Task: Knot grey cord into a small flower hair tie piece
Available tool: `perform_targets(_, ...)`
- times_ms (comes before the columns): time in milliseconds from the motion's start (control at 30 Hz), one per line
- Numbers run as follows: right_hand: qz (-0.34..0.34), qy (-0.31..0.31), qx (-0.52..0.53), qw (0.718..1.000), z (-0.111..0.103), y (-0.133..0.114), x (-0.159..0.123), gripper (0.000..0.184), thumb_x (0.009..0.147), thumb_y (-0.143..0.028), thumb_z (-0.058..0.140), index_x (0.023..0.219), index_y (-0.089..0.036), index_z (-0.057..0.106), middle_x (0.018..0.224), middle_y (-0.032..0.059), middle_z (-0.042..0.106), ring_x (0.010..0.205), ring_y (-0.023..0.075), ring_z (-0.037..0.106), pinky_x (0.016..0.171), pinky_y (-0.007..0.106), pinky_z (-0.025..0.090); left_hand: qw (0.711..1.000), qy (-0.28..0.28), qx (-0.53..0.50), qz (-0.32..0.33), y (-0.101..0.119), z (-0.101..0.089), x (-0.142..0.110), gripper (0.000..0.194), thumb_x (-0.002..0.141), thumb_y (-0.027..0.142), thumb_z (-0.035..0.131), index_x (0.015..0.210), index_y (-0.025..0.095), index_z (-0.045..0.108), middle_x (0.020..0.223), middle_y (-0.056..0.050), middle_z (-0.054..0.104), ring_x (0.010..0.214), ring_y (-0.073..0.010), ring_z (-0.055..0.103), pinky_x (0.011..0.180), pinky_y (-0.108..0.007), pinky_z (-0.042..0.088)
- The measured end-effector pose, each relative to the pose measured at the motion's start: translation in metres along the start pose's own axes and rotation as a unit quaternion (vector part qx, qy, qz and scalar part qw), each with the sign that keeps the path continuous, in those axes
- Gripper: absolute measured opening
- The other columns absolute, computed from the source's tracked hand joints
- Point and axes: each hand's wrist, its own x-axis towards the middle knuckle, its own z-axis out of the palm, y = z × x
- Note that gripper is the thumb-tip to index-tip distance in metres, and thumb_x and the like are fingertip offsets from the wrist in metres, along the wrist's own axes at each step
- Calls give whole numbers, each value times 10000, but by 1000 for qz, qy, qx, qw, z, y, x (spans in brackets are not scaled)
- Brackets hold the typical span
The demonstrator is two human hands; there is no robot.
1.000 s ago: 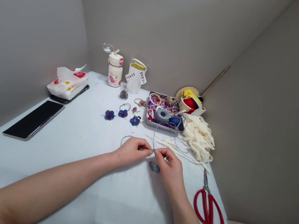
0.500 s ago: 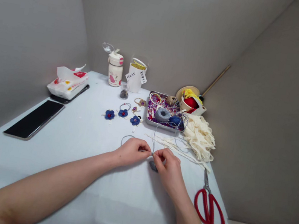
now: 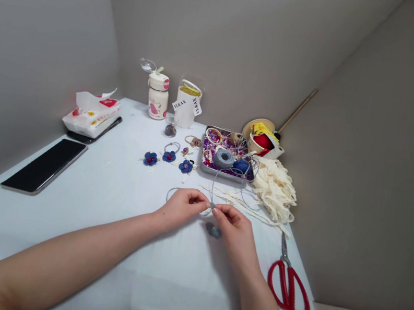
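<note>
My left hand (image 3: pixel 185 207) and my right hand (image 3: pixel 233 228) meet fingertip to fingertip above the table, each pinched on a thin grey cord (image 3: pixel 213 185). Part of that cord loops out to the left behind my left hand, and another stretch runs up to the ball of grey cord (image 3: pixel 224 158) in the tray. Just below my fingertips is a small dark grey piece (image 3: pixel 213 230), perhaps a flower shape, partly covered by my right hand. Blue flowers with red centres (image 3: pixel 150 159) lie farther back, one of them on a grey loop.
A metal tray (image 3: pixel 227 176) holds beads and cord balls. Cream lace (image 3: pixel 275 187) is heaped beside it, and red-handled scissors (image 3: pixel 290 288) lie at the right edge. To the left are a phone (image 3: pixel 45 166) and a tissue pack (image 3: pixel 92 117); a bottle (image 3: pixel 157 99) stands at the back.
Both hands have stayed together, with the fingertips slightly higher. More of the dark grey piece shows beneath my right hand. The whole view has shifted slightly.
</note>
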Motion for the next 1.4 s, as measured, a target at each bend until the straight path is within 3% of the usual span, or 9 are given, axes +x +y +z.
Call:
perform_targets(300, -11, 13, -14, 1000, 0, -8, -4, 261, 769, -429, 654, 806, -171, 647, 761, 33, 630, 701, 164, 540, 660, 288, 417, 1000, -23, 13, 9, -1, 1, -3, 180, 742, 314, 640, 758, 135, 652, 725, -16, 631, 677, -123, 531, 666, -245, 414)
perform_targets(433, -30, 22, -59, 998, -2, -12, -5, 273, 793, -441, 617, 800, -169, 635, 753, 36, 624, 701, 170, 539, 647, 281, 421, 995, -31, 88, 31, -5, -1, -2, 214, 746, 328, 636, 858, 153, 685, 696, 0, 620, 627, -118, 498, 606, -236, 383)
perform_targets(633, -55, 3, -125, 991, -6, -9, -2, 284, 813, -450, 584, 793, -171, 636, 756, 43, 620, 673, 168, 526, 613, 277, 413, 985, -23, 160, 67, -7, -6, 0, 183, 761, 305, 602, 793, 162, 713, 658, 4, 596, 603, -116, 461, 591, -234, 362)
perform_targets(800, -74, -7, -159, 985, -8, -9, -1, 260, 824, -419, 560, 776, -174, 630, 729, 36, 608, 666, 167, 524, 613, 277, 410, 982, -39, 176, 61, -9, -6, 0, 193, 759, 316, 596, 793, 170, 718, 626, 13, 569, 591, -114, 448, 580, -232, 355)
perform_targets(1133, -52, -33, -198, 978, -10, -14, -3, 222, 820, -377, 545, 768, -178, 629, 737, 34, 630, 670, 167, 539, 619, 274, 408, 981, -64, 176, 42, -15, -7, 4, 241, 754, 324, 569, 823, 155, 727, 715, -27, 665, 647, -142, 541, 631, -248, 410)
perform_targets(1400, -80, -69, -254, 961, -13, -11, -3, 193, 834, -340, 521, 776, -201, 643, 749, 26, 639, 666, 161, 543, 631, 278, 402, 977, -83, 194, 35, -11, -8, 3, 220, 723, 279, 555, 779, 155, 728, 612, 5, 599, 569, -112, 461, 550, -230, 343)
